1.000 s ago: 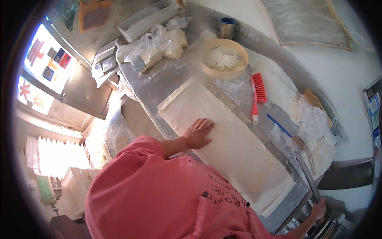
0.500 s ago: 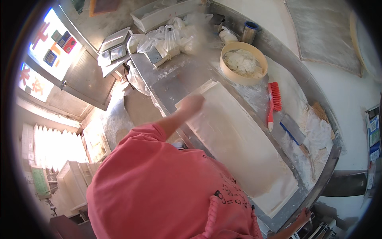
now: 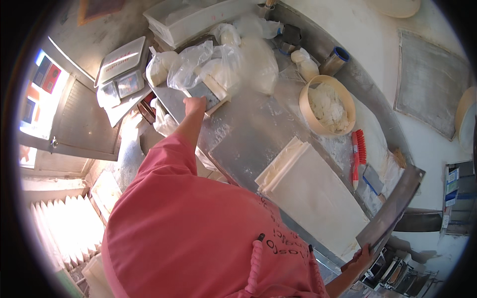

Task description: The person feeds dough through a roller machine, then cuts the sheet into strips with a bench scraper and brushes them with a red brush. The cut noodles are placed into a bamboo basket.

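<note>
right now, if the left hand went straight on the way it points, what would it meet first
The left hand would likely meet the grey slab first, perhaps touching it now; depth is unclear.

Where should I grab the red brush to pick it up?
Best by its slim handle, I think, coming from the near side: the handle points toward the picture's lower edge, while the bristles stick out to the right at the far end.

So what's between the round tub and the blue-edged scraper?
The red brush lies between the round tub and the scraper, in the head view.
</note>
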Demonstrator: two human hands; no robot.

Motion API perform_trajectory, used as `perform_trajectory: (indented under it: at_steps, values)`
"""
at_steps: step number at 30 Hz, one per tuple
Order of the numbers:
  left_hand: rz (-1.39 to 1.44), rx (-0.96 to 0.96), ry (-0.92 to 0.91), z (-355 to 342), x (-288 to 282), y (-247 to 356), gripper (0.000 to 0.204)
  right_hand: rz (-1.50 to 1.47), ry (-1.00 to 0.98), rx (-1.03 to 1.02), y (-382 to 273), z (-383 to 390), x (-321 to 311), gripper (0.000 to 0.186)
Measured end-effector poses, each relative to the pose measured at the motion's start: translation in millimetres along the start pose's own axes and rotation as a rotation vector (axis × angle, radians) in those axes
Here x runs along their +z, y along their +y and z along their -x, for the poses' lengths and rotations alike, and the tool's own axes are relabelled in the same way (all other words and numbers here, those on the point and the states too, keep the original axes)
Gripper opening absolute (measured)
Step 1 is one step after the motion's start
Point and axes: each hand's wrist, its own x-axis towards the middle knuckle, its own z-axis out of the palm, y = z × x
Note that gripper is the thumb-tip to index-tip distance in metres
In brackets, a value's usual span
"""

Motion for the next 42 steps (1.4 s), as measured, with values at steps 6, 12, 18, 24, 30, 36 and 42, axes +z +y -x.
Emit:
perform_trajectory:
  at_steps: [6, 12, 18, 24, 30, 36, 42]
  values:
    - [0.198, 0.029, -0.323, -33.4, -4.3, -38.0, 0.044, -0.017, -0.184, -0.059, -23.2, 61.6, 76.5, 0.016]
    - [0.691, 0.060, -0.335, 75.9, -64.8, -119.7, 0.023, 0.034, -0.288, -0.046, -34.2, 89.9, 103.4, 0.018]
    - [0.672, 0.642, -0.119, -20.4, -85.9, 4.4, 0.026, 0.041, -0.316, -0.070, -47.0, 99.6, 111.7, 0.019]
    - [-0.281, 1.028, 0.161, -160.4, -46.1, 36.4, 0.019, 0.009, -0.324, 0.003, -46.4, 109.8, 110.1, 0.014]
    - [0.461, 0.516, -0.019, -25.4, -54.2, -32.4, 0.016, 0.051, -0.286, 0.139, -18.5, 128.3, 87.2, 0.012]
    - [0.112, 0.474, -0.971, 183.7, -1.0, -82.6, 0.025, -0.047, -0.368, 0.192, 14.4, 135.9, 80.2, 0.012]
    - [-0.115, 0.288, -1.271, 317.9, 80.0, -78.4, 0.022, -0.073, -0.498, 0.156, 16.8, 139.7, 99.7, 0.013]
